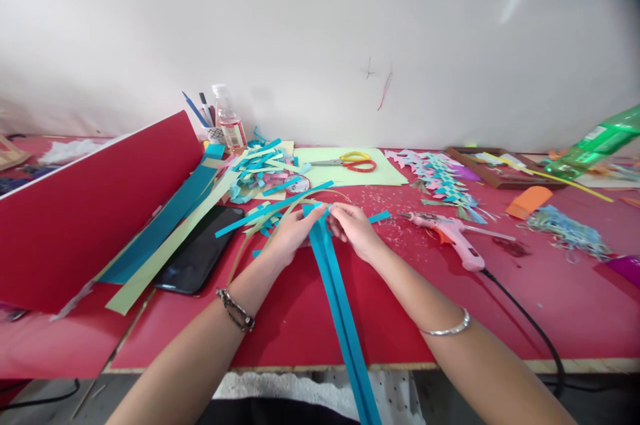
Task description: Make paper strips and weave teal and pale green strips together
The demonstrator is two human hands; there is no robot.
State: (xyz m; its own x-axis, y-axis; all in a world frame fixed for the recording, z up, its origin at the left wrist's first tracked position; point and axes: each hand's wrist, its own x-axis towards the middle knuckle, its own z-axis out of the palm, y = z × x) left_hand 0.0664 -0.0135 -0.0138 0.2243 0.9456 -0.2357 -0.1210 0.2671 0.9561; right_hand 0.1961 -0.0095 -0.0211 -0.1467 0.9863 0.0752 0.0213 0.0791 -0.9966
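Note:
A long blue paper strip (340, 305), doubled lengthwise, hangs over the table's front edge toward me. At its upper end my left hand (295, 231) pinches it between thumb and fingers. My right hand (353, 228) grips the same end from the other side, its fingertips close to the left thumb. Another piece of blue strip (380, 217) sticks out to the right behind my right hand. A pale green loop of strip (245, 251) curves behind my left hand. Just beyond lies a heap of cut strips (270, 168) in blue, pale green and pink.
Scissors (350, 162) rest on pale green paper (385, 175). A pink glue gun (453, 235) with a black cord lies right. Woven paper pieces (443, 181) sit behind it. A phone (200, 251) and long strips (170, 245) lie left, beside a raised red board (100, 211).

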